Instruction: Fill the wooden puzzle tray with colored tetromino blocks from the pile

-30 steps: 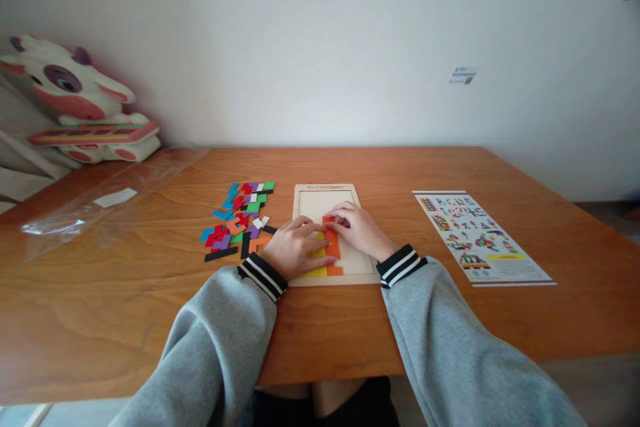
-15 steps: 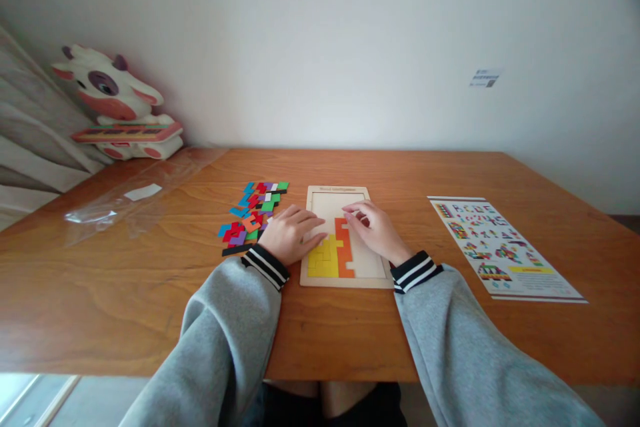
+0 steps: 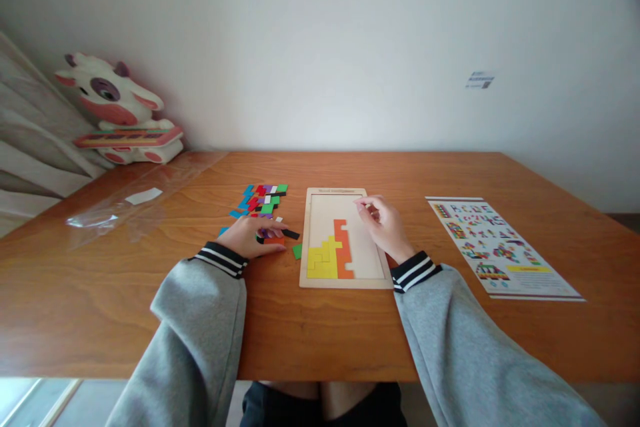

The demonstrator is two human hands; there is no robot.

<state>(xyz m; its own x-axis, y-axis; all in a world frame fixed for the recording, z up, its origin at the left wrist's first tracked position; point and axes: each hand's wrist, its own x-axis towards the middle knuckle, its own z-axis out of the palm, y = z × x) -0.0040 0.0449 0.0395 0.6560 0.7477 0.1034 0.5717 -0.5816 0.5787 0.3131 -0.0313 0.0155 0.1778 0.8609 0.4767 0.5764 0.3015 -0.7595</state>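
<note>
My left hand [image 3: 251, 233] is over the lower part of a heap of coloured puzzle pieces [image 3: 270, 200], thumb apart from the other fingers. An orange piece [image 3: 274, 240] shows between thumb and fingers, and a black bar piece [image 3: 291, 234] lies by the fingertips; neither is visibly gripped. A green piece [image 3: 297, 251] lies at the edge of the wooden puzzle tray [image 3: 303, 267]. Inside the tray, yellow pieces [image 3: 320, 263] fill the lower left, with orange pieces [image 3: 343, 250] in a column beside them. My right hand [image 3: 383, 223] hovers over the tray's right side, fingers curled in, nothing visible in them.
A printed pattern sheet [image 3: 505, 247] lies on the table [image 3: 320, 333] at the right. A clear plastic bag [image 3: 110, 217] with a white label is at the left. A cow-shaped toy keyboard [image 3: 125, 137] stands at the back left, against the wall.
My left hand has moved left from the tray onto the heap, and pieces there have shifted towards the tray. My right hand has moved slightly right, away from the orange column.
</note>
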